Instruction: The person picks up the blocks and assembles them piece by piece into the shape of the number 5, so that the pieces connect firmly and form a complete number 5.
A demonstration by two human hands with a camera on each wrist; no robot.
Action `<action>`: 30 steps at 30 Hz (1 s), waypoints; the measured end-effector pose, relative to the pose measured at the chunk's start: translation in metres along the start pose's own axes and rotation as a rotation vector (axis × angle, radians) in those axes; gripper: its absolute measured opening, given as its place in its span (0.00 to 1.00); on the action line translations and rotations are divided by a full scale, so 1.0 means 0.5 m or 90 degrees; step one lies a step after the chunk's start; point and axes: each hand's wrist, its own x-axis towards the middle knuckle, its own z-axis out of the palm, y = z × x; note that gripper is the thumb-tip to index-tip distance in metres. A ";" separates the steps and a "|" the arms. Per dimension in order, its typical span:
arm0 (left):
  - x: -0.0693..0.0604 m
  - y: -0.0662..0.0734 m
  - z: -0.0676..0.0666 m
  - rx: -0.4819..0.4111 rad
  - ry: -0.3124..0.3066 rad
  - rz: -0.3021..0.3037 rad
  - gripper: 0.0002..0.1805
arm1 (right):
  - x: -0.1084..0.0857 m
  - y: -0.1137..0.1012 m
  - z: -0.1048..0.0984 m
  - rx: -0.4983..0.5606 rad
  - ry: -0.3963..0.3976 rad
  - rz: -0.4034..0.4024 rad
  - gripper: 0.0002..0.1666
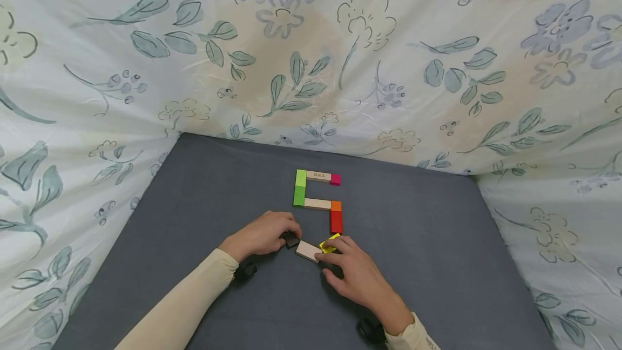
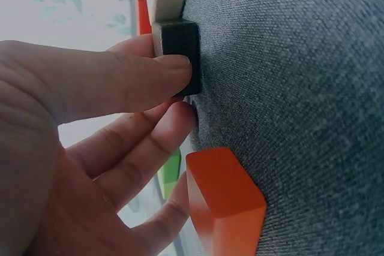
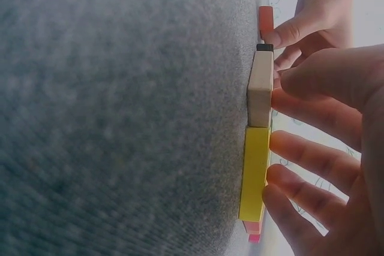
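Note:
My left hand (image 1: 266, 233) pinches a black block (image 2: 177, 46) between thumb and fingers, down on the dark cloth. End to end with it lies a plain wooden block (image 1: 308, 251). My right hand (image 1: 357, 271) has its fingers spread beside this wooden block and a yellow block (image 3: 255, 172), with fingertips at their far sides. The yellow block (image 1: 329, 243) is partly covered by those fingers in the head view. Near the left little finger stands an orange block (image 2: 225, 202), which the left hand hides from the head view.
Beyond the hands, joined blocks form an angular curve: a magenta block (image 1: 335, 179), a wooden block with printed marks (image 1: 318, 176), green blocks (image 1: 299, 188), another wooden block (image 1: 317, 204), an orange block (image 1: 336, 206) and a red block (image 1: 336, 222). Floral fabric (image 1: 311, 69) surrounds the cloth-covered surface.

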 end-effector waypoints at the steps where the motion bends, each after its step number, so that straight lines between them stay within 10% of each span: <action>1: 0.000 0.000 0.000 -0.002 0.001 0.001 0.22 | 0.000 0.000 0.000 0.000 0.000 0.001 0.19; 17: -0.004 -0.005 -0.006 -0.035 0.002 -0.005 0.24 | 0.000 0.002 0.002 -0.006 0.008 -0.005 0.20; 30: -0.044 -0.046 -0.110 -0.076 0.043 -0.090 0.20 | 0.011 -0.004 -0.008 0.003 -0.008 0.015 0.19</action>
